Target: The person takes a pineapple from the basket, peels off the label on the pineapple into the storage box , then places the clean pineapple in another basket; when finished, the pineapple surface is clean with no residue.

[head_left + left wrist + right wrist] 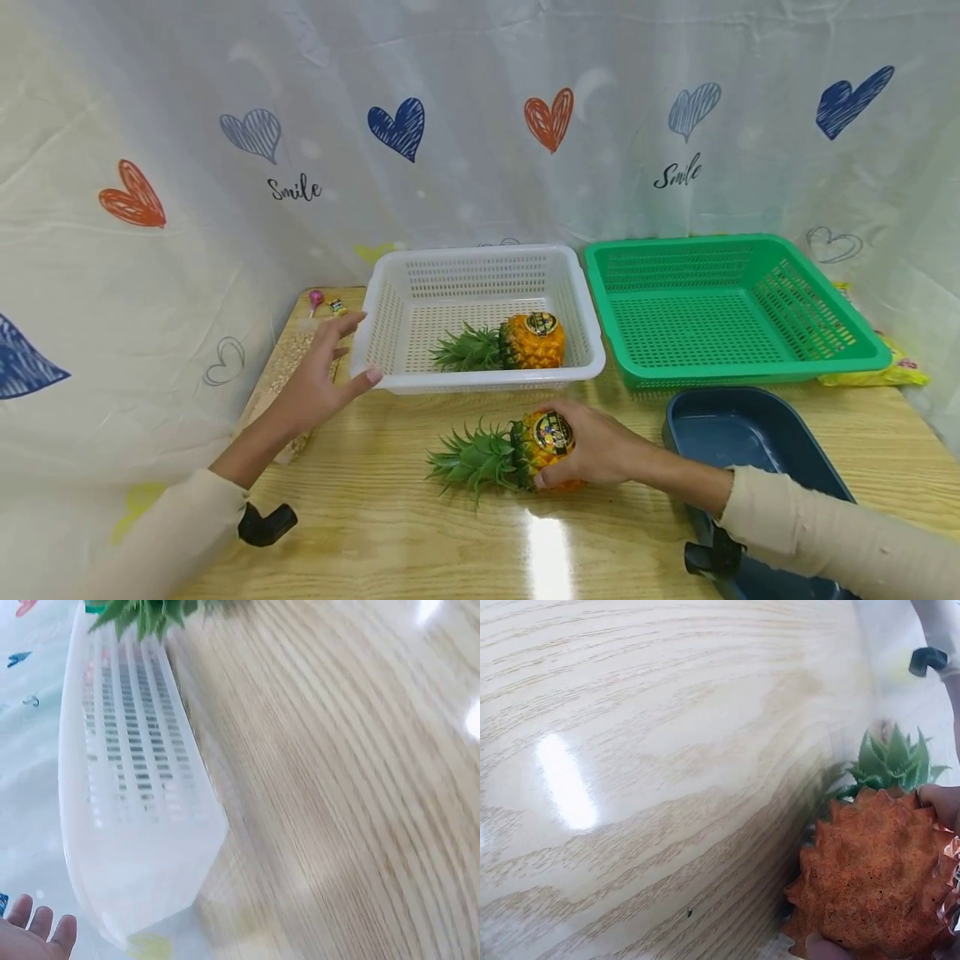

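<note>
My right hand [603, 446] grips a small pineapple [480, 458] by its orange body, on the table in front of the white basket. Its green crown points left, and a dark label faces up beside my fingers. In the right wrist view the spiky base of this pineapple [874, 877] fills the lower right. A second pineapple [532, 342] lies inside the white plastic basket [382, 382], crown also to the left. By that basket's left end is my left hand [318, 383], its fingers spread and holding nothing; the left wrist view shows fingertips [41, 922] near the basket's corner.
A green basket [757, 367] stands right of the white one, with yellow packaging [907, 367] behind its right side. The dark blue tub [742, 429] sits partly under my right forearm. At the left table edge are a pink lollipop [316, 297] and a small wrapped candy [337, 307].
</note>
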A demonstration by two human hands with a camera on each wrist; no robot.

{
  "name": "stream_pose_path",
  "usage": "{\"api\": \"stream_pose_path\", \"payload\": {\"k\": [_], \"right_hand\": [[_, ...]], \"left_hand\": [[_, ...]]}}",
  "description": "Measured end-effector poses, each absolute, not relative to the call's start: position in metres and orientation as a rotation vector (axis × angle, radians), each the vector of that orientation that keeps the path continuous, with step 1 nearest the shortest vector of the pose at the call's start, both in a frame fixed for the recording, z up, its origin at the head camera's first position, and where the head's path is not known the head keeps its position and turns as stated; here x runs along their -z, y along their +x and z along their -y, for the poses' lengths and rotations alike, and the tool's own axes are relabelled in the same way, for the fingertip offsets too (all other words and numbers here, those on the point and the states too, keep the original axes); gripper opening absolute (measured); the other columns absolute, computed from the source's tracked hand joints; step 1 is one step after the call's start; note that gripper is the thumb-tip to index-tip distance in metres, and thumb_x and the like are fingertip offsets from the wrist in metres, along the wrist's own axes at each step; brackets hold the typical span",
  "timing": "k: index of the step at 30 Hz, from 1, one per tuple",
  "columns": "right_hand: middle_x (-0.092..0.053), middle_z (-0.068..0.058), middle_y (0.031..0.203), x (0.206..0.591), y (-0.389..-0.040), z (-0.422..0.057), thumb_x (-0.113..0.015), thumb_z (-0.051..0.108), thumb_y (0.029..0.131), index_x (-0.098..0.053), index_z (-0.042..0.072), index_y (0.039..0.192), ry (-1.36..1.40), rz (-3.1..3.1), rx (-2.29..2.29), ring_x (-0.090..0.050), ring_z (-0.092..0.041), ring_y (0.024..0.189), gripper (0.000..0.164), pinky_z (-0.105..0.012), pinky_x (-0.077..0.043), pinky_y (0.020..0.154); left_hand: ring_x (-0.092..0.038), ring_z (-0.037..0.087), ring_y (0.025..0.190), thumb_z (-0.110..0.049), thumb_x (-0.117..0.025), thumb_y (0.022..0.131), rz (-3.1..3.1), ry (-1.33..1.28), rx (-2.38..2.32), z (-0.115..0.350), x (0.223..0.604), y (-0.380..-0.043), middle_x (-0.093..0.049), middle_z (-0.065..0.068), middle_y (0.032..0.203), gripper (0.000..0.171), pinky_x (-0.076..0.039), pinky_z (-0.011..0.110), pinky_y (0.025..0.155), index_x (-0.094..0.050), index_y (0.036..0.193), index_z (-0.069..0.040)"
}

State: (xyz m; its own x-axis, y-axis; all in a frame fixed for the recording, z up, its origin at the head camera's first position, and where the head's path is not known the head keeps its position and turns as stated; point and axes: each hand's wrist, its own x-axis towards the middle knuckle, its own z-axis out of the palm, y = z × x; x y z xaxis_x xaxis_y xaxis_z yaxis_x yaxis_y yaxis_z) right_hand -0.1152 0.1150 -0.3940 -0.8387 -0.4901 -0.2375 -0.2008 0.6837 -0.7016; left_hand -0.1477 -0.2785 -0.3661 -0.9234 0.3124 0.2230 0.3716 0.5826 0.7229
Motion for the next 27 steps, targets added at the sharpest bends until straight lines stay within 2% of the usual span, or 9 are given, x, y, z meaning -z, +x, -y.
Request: {"api": "stream_pose_path", "payload": {"k": [7,12,16,21,27], "right_hand": [[-0.06,-0.005,0.12,0.394,-0.116,-0.117,-0.091,0.045,0.066,-0.051,0.011,0.142,-0.553,-2.477,0.974,-0.061,-0.02,0.103,0.092,-0.041,-0.053,0.083],[-0.06,-0.006,0.118,0.393,-0.116,-0.117,-0.091,0.043,0.066,-0.051,0.01,0.142,-0.561,-2.461,0.994,-0.061,-0.019,0.099,0.092,-0.038,-0.053,0.08],[-0.061,-0.006,0.118,0.394,-0.115,-0.117,-0.092,0.042,0.065,-0.051,0.009,0.141,-0.563,-2.463,1.001,-0.061,-0.019,0.1,0.092,-0.038,-0.053,0.081],[-0.061,-0.005,0.119,0.394,-0.116,-0.117,-0.092,0.044,0.065,-0.051,0.011,0.142,-0.554,-2.477,0.99,-0.061,-0.02,0.102,0.092,-0.04,-0.053,0.083],[-0.062,-0.005,0.115,0.395,-0.116,-0.117,-0.091,0.044,0.065,-0.051,0.009,0.142,-0.569,-2.468,1.007,-0.061,-0.017,0.096,0.093,-0.035,-0.053,0.078]], "left_hand": [[-0.031,0.034,0.146,-0.017,-0.07,0.095,2.707,-0.792,1.365,0.252,0.363,-0.129,-0.026,0.009,0.16,0.076,-0.037,0.057,0.111,-0.027,0.157,-0.018],[-0.038,0.031,0.143,-0.016,-0.069,0.095,2.697,-0.968,1.401,0.236,0.364,-0.12,-0.029,0.01,0.158,0.075,-0.043,0.054,0.107,-0.027,0.157,-0.025],[-0.039,0.031,0.143,-0.017,-0.069,0.095,2.714,-1.085,1.45,0.224,0.364,-0.115,-0.032,0.009,0.157,0.075,-0.043,0.053,0.108,-0.027,0.157,-0.025],[-0.039,0.032,0.143,-0.018,-0.07,0.094,2.718,-1.168,1.511,0.209,0.366,-0.11,-0.033,0.008,0.156,0.075,-0.041,0.053,0.11,-0.028,0.156,-0.018],[-0.042,0.03,0.139,-0.026,-0.071,0.094,2.764,-1.198,1.495,0.191,0.373,-0.108,-0.037,0.008,0.153,0.074,-0.042,0.051,0.109,-0.03,0.156,-0.015]]}}
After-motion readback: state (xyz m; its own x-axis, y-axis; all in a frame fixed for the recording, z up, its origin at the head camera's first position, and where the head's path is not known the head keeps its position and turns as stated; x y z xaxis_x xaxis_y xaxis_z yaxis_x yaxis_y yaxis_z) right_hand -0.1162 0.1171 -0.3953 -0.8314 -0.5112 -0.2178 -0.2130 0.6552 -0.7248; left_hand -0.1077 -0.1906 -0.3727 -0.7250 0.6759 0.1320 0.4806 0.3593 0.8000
